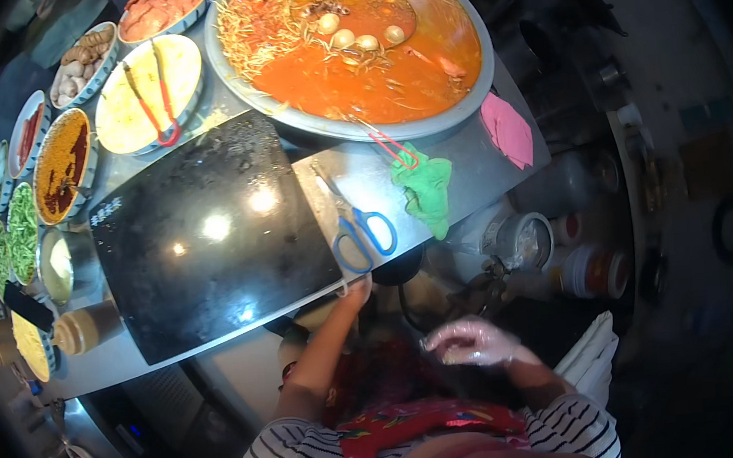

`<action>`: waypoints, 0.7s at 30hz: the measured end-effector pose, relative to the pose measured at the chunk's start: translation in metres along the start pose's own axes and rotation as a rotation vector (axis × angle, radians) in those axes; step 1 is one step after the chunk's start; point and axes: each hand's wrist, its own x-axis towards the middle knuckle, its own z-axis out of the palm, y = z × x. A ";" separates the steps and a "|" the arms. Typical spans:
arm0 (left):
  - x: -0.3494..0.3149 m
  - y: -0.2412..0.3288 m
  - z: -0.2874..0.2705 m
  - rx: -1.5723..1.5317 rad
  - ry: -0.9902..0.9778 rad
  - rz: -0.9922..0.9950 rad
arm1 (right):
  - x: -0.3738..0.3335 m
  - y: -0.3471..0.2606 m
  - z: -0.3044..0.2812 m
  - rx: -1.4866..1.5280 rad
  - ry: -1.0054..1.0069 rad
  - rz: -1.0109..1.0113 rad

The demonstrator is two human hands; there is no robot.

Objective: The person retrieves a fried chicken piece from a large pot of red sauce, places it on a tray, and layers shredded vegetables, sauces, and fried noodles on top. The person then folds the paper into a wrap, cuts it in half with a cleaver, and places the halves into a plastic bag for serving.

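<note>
My left hand (355, 288) is at the front edge of the metal counter, just below the blue-handled scissors (362, 238). Its fingers are mostly hidden at that edge, so their grip cannot be made out. In front of my body, my right hand (472, 343) wears a thin see-through plastic glove. Its fingers are loosely bent and apart, with nothing visible in them. The scissors lie on the counter, blades pointing away, beside a wet black cutting board (210, 234). A green cloth (426, 191) lies to their right, touched by red-handled tongs (394, 150).
A wide metal basin (358, 132) of red broth with eggs and shreds stands at the far side. Oval dishes of yellow food (116, 111), red-brown seasoning (60, 168) and chopped greens (25, 228) line the left. A pink cloth (508, 131) lies right; tubs (593, 272) sit lower right.
</note>
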 end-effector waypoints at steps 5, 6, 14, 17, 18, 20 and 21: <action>0.049 -0.037 0.043 0.057 0.005 -0.221 | -0.035 0.074 -0.019 0.256 0.198 0.353; 0.057 -0.042 0.045 0.127 0.069 -0.201 | -0.037 0.083 -0.017 0.337 0.250 0.348; 0.115 -0.063 0.063 0.122 0.165 -0.396 | -0.043 0.094 -0.025 0.674 0.506 0.674; 0.130 -0.066 0.067 0.118 0.201 -0.411 | -0.044 0.113 -0.026 0.681 0.517 0.603; 0.135 -0.066 0.069 0.118 0.209 -0.413 | -0.043 0.122 -0.027 0.679 0.526 0.609; 0.143 -0.064 0.073 0.103 0.226 -0.416 | -0.045 0.136 -0.029 0.671 0.548 0.613; 0.149 -0.062 0.073 0.097 0.232 -0.414 | -0.045 0.142 -0.031 0.665 0.555 0.612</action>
